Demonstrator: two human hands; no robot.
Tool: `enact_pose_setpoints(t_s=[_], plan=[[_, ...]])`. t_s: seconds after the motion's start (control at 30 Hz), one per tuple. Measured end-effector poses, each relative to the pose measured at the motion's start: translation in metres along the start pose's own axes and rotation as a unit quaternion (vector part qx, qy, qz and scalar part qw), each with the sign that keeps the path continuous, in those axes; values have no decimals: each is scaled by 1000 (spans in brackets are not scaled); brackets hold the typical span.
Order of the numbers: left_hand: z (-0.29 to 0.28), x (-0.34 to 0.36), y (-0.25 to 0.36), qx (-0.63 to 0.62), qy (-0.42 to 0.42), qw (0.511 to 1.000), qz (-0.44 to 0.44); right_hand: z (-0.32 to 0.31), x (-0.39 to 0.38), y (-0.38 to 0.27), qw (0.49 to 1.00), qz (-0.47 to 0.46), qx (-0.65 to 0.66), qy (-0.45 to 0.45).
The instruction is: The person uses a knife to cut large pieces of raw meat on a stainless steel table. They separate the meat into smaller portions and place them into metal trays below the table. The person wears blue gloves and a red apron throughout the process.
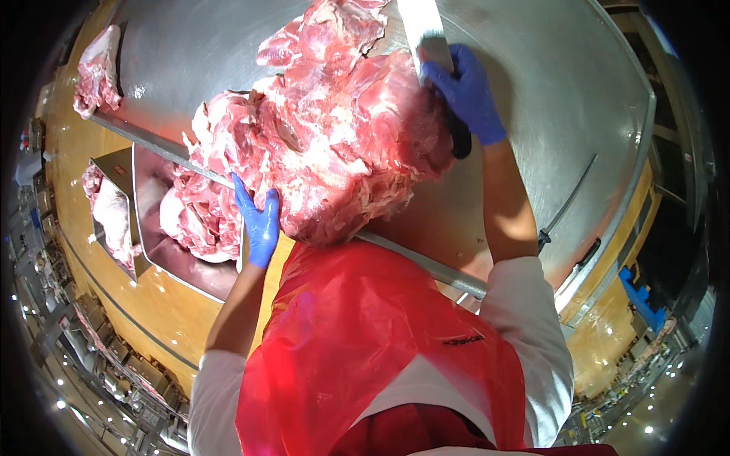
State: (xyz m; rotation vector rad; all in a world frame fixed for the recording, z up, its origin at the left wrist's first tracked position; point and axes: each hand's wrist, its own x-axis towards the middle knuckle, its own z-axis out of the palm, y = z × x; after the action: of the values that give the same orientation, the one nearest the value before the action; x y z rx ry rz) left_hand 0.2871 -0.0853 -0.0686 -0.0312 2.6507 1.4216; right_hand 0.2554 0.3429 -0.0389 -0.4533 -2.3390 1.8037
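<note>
On the right of the metal counter (563, 99) lies a slim sharpening rod (570, 197) with a dark handle. Nearer, at the counter's right edge, rests a dark-handled knife (588, 253). A separate cut of meat (99, 72) sits at the far left corner. Lower left, an open metal container (122, 163) holds a pale, fatty piece (113, 216). A blue object (642, 300) is low on the right.

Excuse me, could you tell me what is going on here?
At a metal table, the person's gloved right hand grips a wide-bladed knife beside a large mass of raw meat. The gloved left hand is open at its near-left side. More meat lies in a metal tub to the left.
</note>
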Motion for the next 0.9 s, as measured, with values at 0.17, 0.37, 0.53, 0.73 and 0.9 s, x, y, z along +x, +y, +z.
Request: enact_pose_setpoints(t_s=[0.17, 0.37, 0.53, 0.73, 0.9], plan=[[25, 56, 14, 69, 26, 997, -17, 9, 25, 0, 989, 36, 54, -133], [26, 145, 5, 131, 40, 982, 132, 45, -21, 3, 998, -54, -15, -29], [19, 195, 20, 112, 12, 981, 160, 92, -24, -36, 982, -140, -127, 27], [20, 147, 50, 119, 19, 937, 327, 84, -7, -16, 979, -144, -115, 90], [38, -4, 62, 279, -168, 844, 427, 71, -11, -20, 986, -114, -81, 93]])
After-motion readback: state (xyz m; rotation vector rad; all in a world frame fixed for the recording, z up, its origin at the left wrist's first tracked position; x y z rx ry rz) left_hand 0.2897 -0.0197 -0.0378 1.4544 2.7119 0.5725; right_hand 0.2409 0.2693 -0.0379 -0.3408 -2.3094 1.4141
